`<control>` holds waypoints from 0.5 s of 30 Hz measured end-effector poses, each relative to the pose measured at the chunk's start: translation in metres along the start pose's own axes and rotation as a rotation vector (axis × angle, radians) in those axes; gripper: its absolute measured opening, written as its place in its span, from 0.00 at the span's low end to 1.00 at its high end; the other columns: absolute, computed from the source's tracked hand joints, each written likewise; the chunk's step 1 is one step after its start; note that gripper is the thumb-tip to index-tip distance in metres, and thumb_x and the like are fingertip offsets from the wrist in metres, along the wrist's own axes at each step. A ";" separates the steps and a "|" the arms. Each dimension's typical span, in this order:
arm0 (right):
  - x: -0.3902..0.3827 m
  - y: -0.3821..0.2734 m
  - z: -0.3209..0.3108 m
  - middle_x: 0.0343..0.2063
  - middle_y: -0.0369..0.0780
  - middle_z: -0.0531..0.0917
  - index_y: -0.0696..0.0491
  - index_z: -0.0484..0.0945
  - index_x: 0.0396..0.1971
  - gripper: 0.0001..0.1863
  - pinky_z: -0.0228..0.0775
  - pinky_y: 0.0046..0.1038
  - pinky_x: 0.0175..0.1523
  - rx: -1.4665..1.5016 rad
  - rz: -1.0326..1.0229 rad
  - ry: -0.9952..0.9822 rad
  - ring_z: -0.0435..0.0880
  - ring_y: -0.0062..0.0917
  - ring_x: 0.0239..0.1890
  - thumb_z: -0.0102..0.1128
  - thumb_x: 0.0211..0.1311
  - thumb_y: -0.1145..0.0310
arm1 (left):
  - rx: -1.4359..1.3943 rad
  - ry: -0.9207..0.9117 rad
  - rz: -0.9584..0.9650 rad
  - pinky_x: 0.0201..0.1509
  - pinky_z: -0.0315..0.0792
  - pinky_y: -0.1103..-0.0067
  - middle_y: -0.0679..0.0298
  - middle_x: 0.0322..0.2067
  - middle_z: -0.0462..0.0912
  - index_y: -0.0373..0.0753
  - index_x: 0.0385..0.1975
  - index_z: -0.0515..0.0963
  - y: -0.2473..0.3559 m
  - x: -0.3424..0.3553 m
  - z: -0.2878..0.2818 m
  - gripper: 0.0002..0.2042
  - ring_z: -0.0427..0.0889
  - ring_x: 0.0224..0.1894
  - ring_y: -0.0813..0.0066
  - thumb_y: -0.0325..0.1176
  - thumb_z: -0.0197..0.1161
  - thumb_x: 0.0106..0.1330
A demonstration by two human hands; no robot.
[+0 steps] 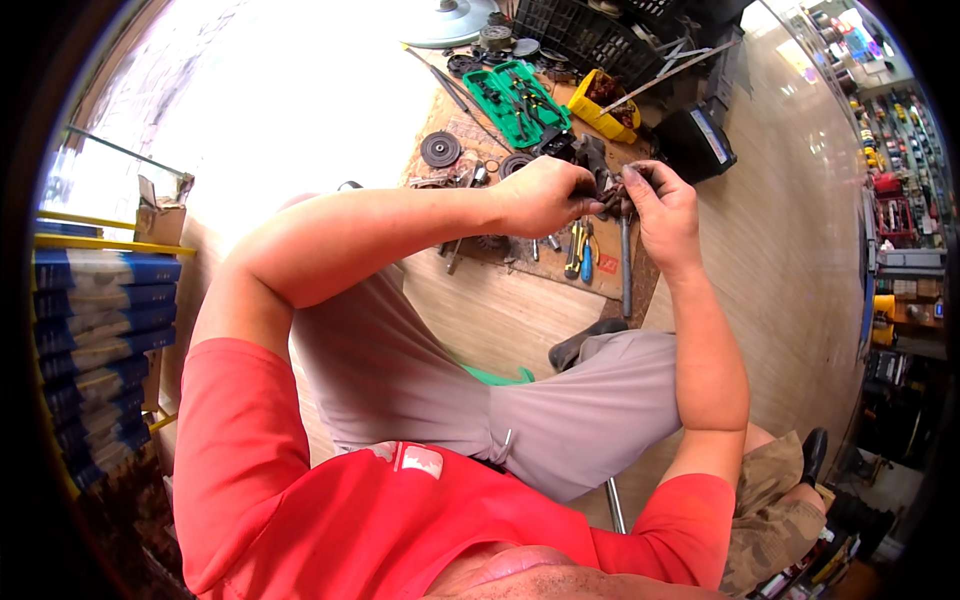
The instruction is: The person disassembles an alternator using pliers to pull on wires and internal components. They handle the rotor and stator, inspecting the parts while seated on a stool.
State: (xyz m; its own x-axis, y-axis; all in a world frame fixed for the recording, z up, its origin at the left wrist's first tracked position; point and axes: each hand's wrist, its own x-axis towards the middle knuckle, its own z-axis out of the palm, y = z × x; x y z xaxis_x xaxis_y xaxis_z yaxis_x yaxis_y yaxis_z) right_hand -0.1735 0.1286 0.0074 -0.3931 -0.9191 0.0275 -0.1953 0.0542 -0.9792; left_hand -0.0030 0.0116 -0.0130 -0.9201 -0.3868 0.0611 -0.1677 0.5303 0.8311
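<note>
Both hands meet over the floor in front of the seated person's knees: the left hand and the right hand each pinch a small dark metal part held between them. Below it lie a yellow-handled screwdriver, a blue-handled one and a long grey bar on cardboard. Farther off sit a green tool tray, a black pulley wheel and a yellow tub.

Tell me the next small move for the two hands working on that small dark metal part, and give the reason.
Probably a small turn of the small dark greasy metal part with the right hand while the left hand steadies it. Both hands pinch it together above the brown cardboard sheet strewn with tools, and their fingers hide most of it, so turning it would expose the side being worked on.
</note>
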 end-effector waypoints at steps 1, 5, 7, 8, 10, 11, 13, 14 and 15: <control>0.001 0.001 -0.001 0.26 0.29 0.81 0.59 0.81 0.37 0.09 0.65 0.16 0.32 -0.031 -0.012 -0.002 0.73 0.09 0.27 0.65 0.68 0.68 | 0.005 -0.002 0.005 0.44 0.76 0.65 0.49 0.33 0.84 0.36 0.40 0.82 0.000 0.000 0.000 0.12 0.84 0.39 0.49 0.39 0.65 0.67; 0.001 0.001 -0.002 0.23 0.28 0.79 0.58 0.82 0.35 0.10 0.62 0.16 0.29 -0.108 -0.033 0.004 0.70 0.09 0.25 0.65 0.68 0.66 | 0.002 0.005 0.029 0.43 0.76 0.64 0.48 0.33 0.84 0.36 0.39 0.82 0.000 0.000 0.000 0.12 0.84 0.39 0.48 0.39 0.66 0.67; 0.001 0.001 -0.003 0.23 0.28 0.79 0.58 0.82 0.34 0.10 0.62 0.17 0.29 -0.133 -0.039 0.007 0.70 0.09 0.25 0.65 0.69 0.66 | -0.015 0.012 0.052 0.42 0.76 0.63 0.46 0.32 0.83 0.35 0.38 0.83 0.000 -0.001 0.000 0.12 0.83 0.38 0.45 0.39 0.65 0.66; 0.001 0.000 -0.003 0.23 0.28 0.79 0.58 0.82 0.34 0.10 0.62 0.17 0.29 -0.146 -0.043 0.009 0.70 0.09 0.25 0.65 0.69 0.66 | -0.018 0.019 0.064 0.42 0.76 0.63 0.46 0.31 0.83 0.35 0.37 0.82 0.000 -0.001 0.000 0.12 0.83 0.38 0.45 0.38 0.65 0.66; 0.001 -0.002 -0.004 0.23 0.28 0.79 0.57 0.82 0.34 0.09 0.63 0.17 0.30 -0.154 -0.046 0.008 0.71 0.09 0.25 0.64 0.69 0.66 | -0.007 0.025 0.070 0.41 0.75 0.62 0.46 0.31 0.83 0.35 0.37 0.82 -0.001 -0.001 0.000 0.12 0.83 0.38 0.45 0.38 0.65 0.66; 0.000 -0.003 -0.004 0.23 0.28 0.80 0.57 0.82 0.34 0.09 0.64 0.17 0.30 -0.149 -0.046 0.007 0.71 0.09 0.26 0.64 0.69 0.67 | -0.017 0.028 0.078 0.41 0.75 0.62 0.46 0.31 0.83 0.35 0.37 0.82 -0.001 0.000 0.000 0.11 0.83 0.38 0.45 0.38 0.65 0.66; -0.001 -0.005 -0.004 0.24 0.29 0.80 0.57 0.82 0.35 0.08 0.66 0.17 0.31 -0.132 -0.037 -0.006 0.72 0.09 0.26 0.64 0.69 0.67 | -0.028 0.036 0.094 0.41 0.75 0.62 0.46 0.30 0.82 0.35 0.37 0.82 0.000 0.000 -0.001 0.11 0.82 0.37 0.44 0.38 0.65 0.66; -0.001 -0.006 -0.003 0.24 0.29 0.81 0.57 0.82 0.35 0.08 0.67 0.17 0.32 -0.123 -0.028 -0.015 0.73 0.09 0.26 0.64 0.69 0.68 | -0.016 0.024 0.090 0.41 0.75 0.63 0.47 0.31 0.83 0.35 0.38 0.82 0.000 0.000 -0.001 0.11 0.83 0.37 0.46 0.38 0.65 0.67; -0.001 -0.007 -0.004 0.25 0.29 0.81 0.57 0.82 0.35 0.08 0.68 0.17 0.32 -0.116 -0.019 -0.016 0.74 0.09 0.26 0.63 0.69 0.68 | -0.008 0.009 0.088 0.41 0.75 0.63 0.48 0.31 0.83 0.35 0.39 0.82 0.000 -0.001 -0.002 0.11 0.83 0.37 0.48 0.37 0.65 0.67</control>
State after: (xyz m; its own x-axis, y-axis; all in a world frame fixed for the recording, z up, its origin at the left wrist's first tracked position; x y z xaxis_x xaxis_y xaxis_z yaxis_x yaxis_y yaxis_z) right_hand -0.1748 0.1308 0.0154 -0.3741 -0.9264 0.0422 -0.3062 0.0804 -0.9486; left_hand -0.0016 0.0108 -0.0117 -0.9281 -0.3454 0.1392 -0.0833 0.5568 0.8264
